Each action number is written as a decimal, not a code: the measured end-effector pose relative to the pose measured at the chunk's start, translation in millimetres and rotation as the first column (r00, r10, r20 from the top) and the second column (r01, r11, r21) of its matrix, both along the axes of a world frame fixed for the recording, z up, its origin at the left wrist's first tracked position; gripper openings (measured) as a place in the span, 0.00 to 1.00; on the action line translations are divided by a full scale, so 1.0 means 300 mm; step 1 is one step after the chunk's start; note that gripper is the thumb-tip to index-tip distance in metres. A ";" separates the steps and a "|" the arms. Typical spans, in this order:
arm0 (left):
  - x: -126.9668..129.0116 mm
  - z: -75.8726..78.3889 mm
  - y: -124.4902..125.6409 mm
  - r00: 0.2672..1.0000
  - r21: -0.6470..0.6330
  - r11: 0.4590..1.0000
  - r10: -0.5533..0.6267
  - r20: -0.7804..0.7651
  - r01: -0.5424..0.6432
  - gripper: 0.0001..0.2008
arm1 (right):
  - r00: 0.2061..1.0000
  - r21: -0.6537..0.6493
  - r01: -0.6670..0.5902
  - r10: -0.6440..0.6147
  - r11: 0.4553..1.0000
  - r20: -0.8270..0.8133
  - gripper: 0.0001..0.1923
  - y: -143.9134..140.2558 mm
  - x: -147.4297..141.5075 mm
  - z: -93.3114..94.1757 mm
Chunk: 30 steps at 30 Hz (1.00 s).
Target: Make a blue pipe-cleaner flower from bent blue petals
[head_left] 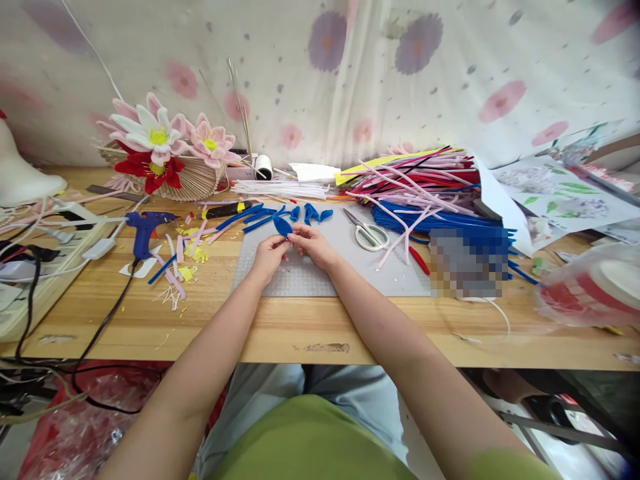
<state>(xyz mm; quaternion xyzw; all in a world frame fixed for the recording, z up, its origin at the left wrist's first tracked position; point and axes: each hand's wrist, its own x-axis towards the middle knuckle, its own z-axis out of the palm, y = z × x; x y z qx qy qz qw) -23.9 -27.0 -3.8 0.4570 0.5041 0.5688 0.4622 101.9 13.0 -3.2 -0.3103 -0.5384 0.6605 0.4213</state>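
Observation:
Both hands meet over the grey cutting mat (310, 283) around a blue fuzzy pipe-cleaner petal (283, 225), which points up and to the left. My left hand (270, 255) pinches its lower end from the left. From the right, the fingers of my right hand (314, 244) close on the same end, and their tips partly hide it. Just beyond lie several curled blue pieces (311, 213) and, to the left, short blue pipe cleaners (257, 215). White-handled scissors (371, 235) rest on the mat right of my right hand.
A blue hot glue gun (145, 230) stands at left among yellow and pink scraps (193, 250). Fuzzy flowers (155, 137) sit on a woven fan behind it. Bundled blue pipe cleaners (430, 223) lie at right, near a red-and-white tub (593, 287). Cables (107, 327) hang over the left table edge.

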 end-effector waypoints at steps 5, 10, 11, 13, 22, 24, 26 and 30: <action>-0.036 0.014 0.001 0.993 -0.063 0.997 -0.060 -0.102 0.054 0.11 | 0.972 0.113 0.178 -0.192 0.978 0.135 0.13 0.011 -0.013 -0.015; -0.070 0.043 0.002 0.999 -0.105 0.993 0.054 -0.007 -0.054 0.19 | 0.963 0.238 0.103 -0.157 0.966 0.221 0.14 0.006 -0.016 -0.009; -0.072 0.044 0.004 0.997 -0.102 0.992 0.067 -0.035 -0.071 0.18 | 0.963 0.241 0.068 -0.126 0.968 0.238 0.15 0.000 -0.018 -0.005; -0.069 0.042 0.007 0.991 -0.098 0.989 0.099 -0.092 -0.108 0.14 | 0.966 0.218 -0.007 -0.050 0.976 0.254 0.16 -0.012 -0.018 0.002; -0.055 0.062 -0.005 0.964 -0.248 0.963 -0.038 0.263 0.106 0.12 | 0.973 0.049 -0.174 0.164 0.983 0.165 0.18 -0.019 -0.008 0.012; -0.062 0.069 -0.009 0.940 -0.270 0.944 -0.094 0.328 0.188 0.11 | 0.984 0.059 -0.131 0.123 0.990 0.127 0.17 -0.026 -0.016 0.016; -0.070 0.071 -0.012 0.913 -0.294 0.917 -0.145 0.381 0.269 0.10 | 0.992 0.085 -0.099 0.092 0.991 0.081 0.17 -0.034 -0.023 0.021; -0.075 0.068 -0.013 0.888 -0.319 0.883 -0.197 0.416 0.345 0.08 | 0.994 0.093 -0.105 0.101 0.990 0.051 0.17 -0.037 -0.027 0.022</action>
